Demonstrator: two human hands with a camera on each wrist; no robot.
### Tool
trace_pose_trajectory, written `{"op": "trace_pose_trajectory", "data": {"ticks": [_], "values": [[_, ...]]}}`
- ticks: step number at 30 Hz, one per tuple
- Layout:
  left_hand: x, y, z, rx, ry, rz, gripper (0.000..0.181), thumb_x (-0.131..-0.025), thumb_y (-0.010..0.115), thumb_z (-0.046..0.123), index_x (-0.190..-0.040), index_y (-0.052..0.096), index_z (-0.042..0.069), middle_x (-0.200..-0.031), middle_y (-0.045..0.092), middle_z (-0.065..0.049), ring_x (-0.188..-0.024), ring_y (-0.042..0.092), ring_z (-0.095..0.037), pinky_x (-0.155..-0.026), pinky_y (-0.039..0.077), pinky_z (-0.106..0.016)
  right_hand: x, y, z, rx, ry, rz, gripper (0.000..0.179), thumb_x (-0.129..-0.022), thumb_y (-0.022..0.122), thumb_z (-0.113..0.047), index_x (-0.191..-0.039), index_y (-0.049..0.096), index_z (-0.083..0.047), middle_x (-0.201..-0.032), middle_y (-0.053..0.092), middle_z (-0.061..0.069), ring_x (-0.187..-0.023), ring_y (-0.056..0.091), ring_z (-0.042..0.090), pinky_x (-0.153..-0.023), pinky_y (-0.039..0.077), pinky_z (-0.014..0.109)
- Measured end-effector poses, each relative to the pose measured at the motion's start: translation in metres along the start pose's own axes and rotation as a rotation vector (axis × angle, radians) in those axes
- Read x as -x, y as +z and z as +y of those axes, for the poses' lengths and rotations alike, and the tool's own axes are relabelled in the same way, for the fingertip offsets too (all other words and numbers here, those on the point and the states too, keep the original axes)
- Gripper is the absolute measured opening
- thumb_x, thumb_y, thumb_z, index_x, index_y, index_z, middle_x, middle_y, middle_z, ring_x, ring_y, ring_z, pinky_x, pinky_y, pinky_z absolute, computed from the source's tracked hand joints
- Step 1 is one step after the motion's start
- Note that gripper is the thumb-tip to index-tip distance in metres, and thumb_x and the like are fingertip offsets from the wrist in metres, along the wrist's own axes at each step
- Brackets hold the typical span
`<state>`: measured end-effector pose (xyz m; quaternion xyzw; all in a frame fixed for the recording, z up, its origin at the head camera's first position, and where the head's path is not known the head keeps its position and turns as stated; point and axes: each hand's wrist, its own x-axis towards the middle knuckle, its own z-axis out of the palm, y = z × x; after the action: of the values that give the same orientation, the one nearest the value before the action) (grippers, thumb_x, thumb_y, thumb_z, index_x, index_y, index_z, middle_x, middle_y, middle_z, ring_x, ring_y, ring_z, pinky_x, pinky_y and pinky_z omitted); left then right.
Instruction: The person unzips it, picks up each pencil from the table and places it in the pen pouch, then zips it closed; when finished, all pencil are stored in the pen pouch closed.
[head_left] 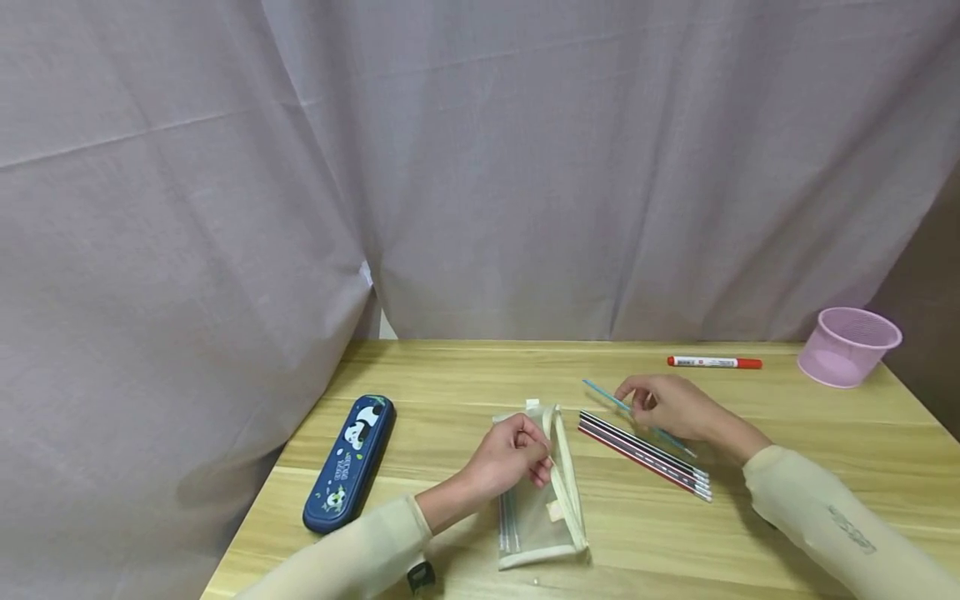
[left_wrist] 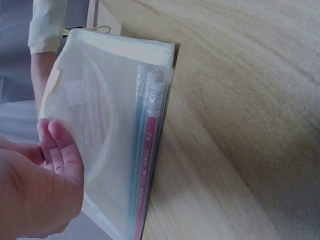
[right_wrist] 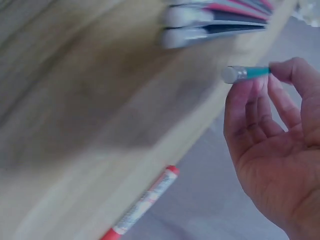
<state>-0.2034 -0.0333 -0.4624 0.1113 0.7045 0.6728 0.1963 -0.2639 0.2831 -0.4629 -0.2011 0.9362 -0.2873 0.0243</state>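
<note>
My left hand (head_left: 510, 457) pinches the open-side edge of a see-through mesh zip pouch (head_left: 534, 533) with cream trim. In the left wrist view, teal and red pencils (left_wrist: 146, 160) lie inside the pouch (left_wrist: 112, 135), along its far side. My right hand (head_left: 678, 407) holds a blue pencil (head_left: 602, 393) between thumb and fingers, above the table. Its white eraser end (right_wrist: 231, 75) points out of the grip in the right wrist view. Just below it, several black and red striped pencils (head_left: 643, 454) lie side by side between the pouch and my right arm.
A navy pencil case (head_left: 347, 467) with panda pictures lies on the left of the wooden table (head_left: 450, 375). Toward the back right are a red-capped marker (head_left: 716, 362) and a pink mesh basket (head_left: 838, 350). Behind the table hangs a grey curtain (head_left: 495, 183).
</note>
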Motion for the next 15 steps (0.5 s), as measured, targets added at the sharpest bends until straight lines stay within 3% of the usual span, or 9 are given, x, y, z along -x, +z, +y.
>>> {"op": "trace_pose_trajectory", "data": {"ticks": [4,7,11,13,15], "values": [[0.000,-0.002,-0.001,0.000,-0.002,-0.002,0.004,-0.099,0.060,-0.002,-0.103,0.060,-0.003,-0.076,0.069,-0.005,-0.062,0.068,-0.013,-0.061,0.063,-0.024,0.003,-0.005,-0.018,-0.062,-0.026,0.084,0.028,-0.091,0.068,-0.003,-0.117,0.073,-0.011,-0.086,0.066,-0.005,-0.071,0.059,0.004,-0.059,0.049,0.021],[-0.001,-0.003,-0.001,-0.002,0.001,0.000,0.006,-0.099,0.060,-0.002,-0.104,0.060,-0.004,-0.076,0.069,-0.005,-0.062,0.068,-0.013,-0.061,0.063,-0.024,0.006,-0.004,-0.032,-0.338,-0.021,0.072,0.029,-0.095,0.066,-0.002,-0.124,0.065,-0.003,-0.091,0.065,-0.002,-0.074,0.062,0.006,-0.059,0.059,0.029],[-0.001,-0.003,-0.001,0.003,-0.003,0.001,0.008,-0.098,0.060,-0.002,-0.105,0.059,-0.005,-0.076,0.069,-0.005,-0.062,0.068,-0.013,-0.061,0.063,-0.024,0.012,0.009,-0.048,-0.839,-0.016,0.052,0.028,-0.099,0.063,0.004,-0.125,0.051,0.000,-0.095,0.065,0.000,-0.080,0.066,0.011,-0.063,0.067,0.045],[0.000,-0.003,-0.001,0.007,-0.007,0.000,0.009,-0.098,0.060,-0.002,-0.106,0.059,-0.006,-0.076,0.069,-0.005,-0.062,0.068,-0.013,-0.061,0.063,-0.024,0.015,0.019,-0.057,-0.974,-0.002,0.090,0.026,-0.100,0.062,0.005,-0.121,0.050,-0.003,-0.095,0.065,-0.002,-0.082,0.068,0.011,-0.066,0.068,0.048],[-0.001,-0.003,-0.001,0.008,-0.007,0.000,0.009,-0.098,0.060,-0.002,-0.106,0.059,-0.006,-0.076,0.069,-0.006,-0.062,0.068,-0.013,-0.061,0.062,-0.024,0.019,0.030,-0.067,-1.029,0.040,0.152,0.025,-0.100,0.060,0.005,-0.118,0.050,-0.007,-0.094,0.065,-0.003,-0.083,0.070,0.012,-0.066,0.069,0.047]]}}
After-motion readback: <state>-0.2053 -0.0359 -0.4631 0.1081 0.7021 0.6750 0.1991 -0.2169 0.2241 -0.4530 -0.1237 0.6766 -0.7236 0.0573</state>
